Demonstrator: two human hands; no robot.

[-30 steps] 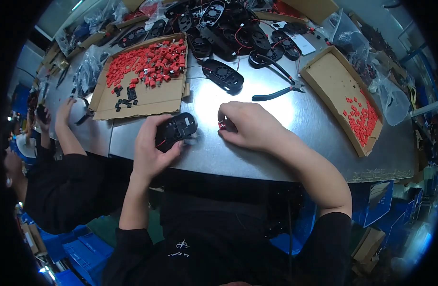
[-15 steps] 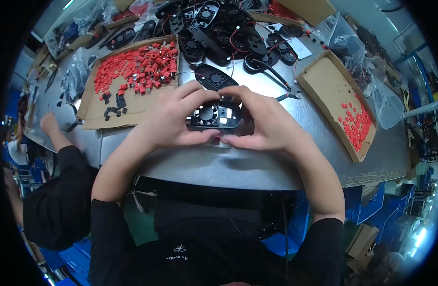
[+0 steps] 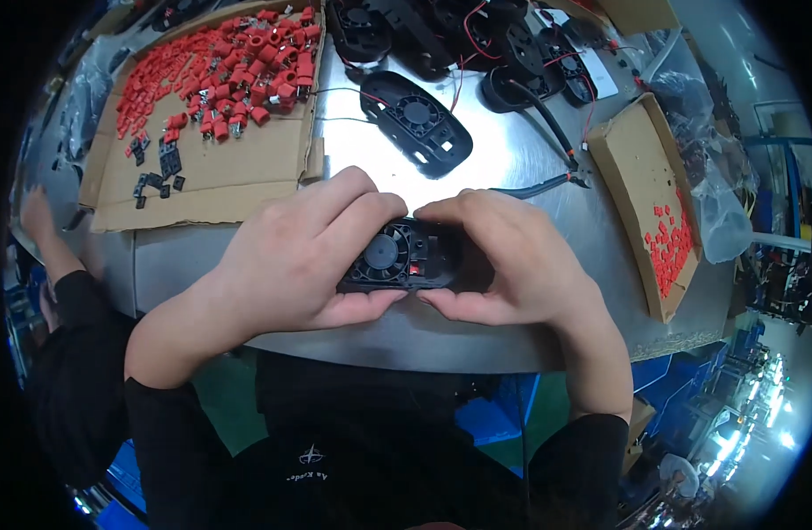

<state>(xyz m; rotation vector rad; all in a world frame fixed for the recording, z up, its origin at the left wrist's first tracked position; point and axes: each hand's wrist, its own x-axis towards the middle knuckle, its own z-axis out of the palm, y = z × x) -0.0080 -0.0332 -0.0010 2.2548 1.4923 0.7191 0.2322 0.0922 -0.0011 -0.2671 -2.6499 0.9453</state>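
Observation:
Between my two hands is a black plastic housing (image 3: 440,249) with a small round fan (image 3: 382,253) set in its left half. My left hand (image 3: 300,243) grips the fan end, thumb along the near edge and fingers over the far edge. At the other end my right hand (image 3: 523,252) holds it the same way. A small red part (image 3: 415,268) shows in the housing just right of the fan. The fingertips hide parts of the rim. Beyond my hands a similar black fan housing (image 3: 417,124) lies on the metal table (image 3: 353,344).
At the left a cardboard tray (image 3: 247,181) holds red caps (image 3: 260,66) and black pieces (image 3: 169,159). Black-handled cutters (image 3: 547,119) lie ahead on the right, near a cardboard box (image 3: 631,168) with small red pieces (image 3: 669,243). Wired fan housings (image 3: 512,53) are heaped behind. A co-worker's hand (image 3: 37,216) is far left.
The view has shifted closer to the table. The housing now lies tilted flatter, its fan facing up more fully, and the red part shows inside it. Both hands keep hold.

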